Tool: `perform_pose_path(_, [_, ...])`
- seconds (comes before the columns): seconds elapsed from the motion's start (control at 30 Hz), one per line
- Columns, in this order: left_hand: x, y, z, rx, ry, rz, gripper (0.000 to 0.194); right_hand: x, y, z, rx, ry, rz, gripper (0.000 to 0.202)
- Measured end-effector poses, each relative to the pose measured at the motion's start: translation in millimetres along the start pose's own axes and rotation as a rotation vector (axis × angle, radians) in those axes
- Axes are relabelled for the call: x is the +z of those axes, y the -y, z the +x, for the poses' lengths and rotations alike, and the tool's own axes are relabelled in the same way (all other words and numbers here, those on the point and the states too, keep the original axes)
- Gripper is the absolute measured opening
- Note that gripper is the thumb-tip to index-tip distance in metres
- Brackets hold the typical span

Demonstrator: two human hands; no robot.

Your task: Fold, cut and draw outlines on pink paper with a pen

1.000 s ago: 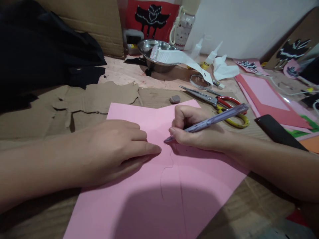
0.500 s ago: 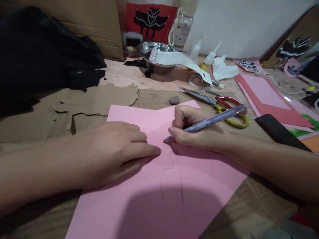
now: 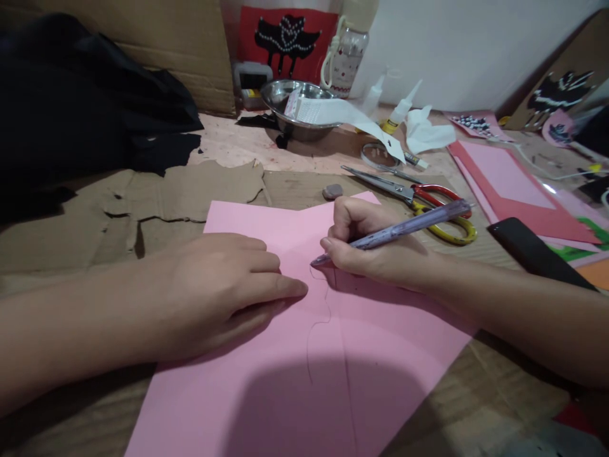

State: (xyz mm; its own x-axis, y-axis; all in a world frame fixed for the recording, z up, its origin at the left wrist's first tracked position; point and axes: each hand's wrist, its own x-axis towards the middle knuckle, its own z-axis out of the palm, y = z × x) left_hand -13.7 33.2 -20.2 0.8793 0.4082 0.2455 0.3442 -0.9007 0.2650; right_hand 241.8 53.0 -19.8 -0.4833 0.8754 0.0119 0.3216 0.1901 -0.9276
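Note:
A pink sheet of paper (image 3: 266,393) with a crease down its middle lies on the cardboard before me. My left hand (image 3: 228,289) rests flat on its left part, fingers stretched toward the drawn line. My right hand (image 3: 366,241) is closed around a purple pen (image 3: 409,227), whose tip touches the paper just beyond my left fingertips. From the tip a thin wavy pen line (image 3: 329,311) runs down toward me, left of the crease. Scissors (image 3: 413,197) with one red and one yellow handle lie just past my right hand. A small grey lump (image 3: 332,191) sits behind the paper.
A metal bowl (image 3: 304,130) with a white strip hanging out stands at the back, near glue bottles (image 3: 399,114). Black fabric (image 3: 95,101) is heaped at left. Red and pink papers (image 3: 537,219) and a black strip (image 3: 537,254) lie at right.
The pen tip has moved slightly up and left, and the line has grown a little at its far end. My left hand has stayed in place.

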Motion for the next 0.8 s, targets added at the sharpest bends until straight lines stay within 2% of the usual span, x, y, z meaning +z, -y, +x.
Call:
perform_pose_path(0.17, [-0.8,0.9,1.6,0.013,-0.026,-0.008,0.038,0.0,5.1,0.8,0.01,-0.029,0.012,0.033])
perform_pose_path(0.43, [0.7,0.1,2.8,0.001,-0.018,-0.023,0.036,0.4,-0.1,-3.4,0.053,0.037,0.051,0.033])
perform_pose_path(0.67, [-0.5,0.6,2.4,0.008,-0.019,-0.017,0.038,-0.6,-1.2,1.1,-0.021,-0.061,-0.039,0.035])
perform_pose_path(0.8, [0.6,0.8,1.9,0.003,-0.041,-0.014,0.037,-0.2,-0.5,2.6,0.023,-0.126,0.002,0.036])
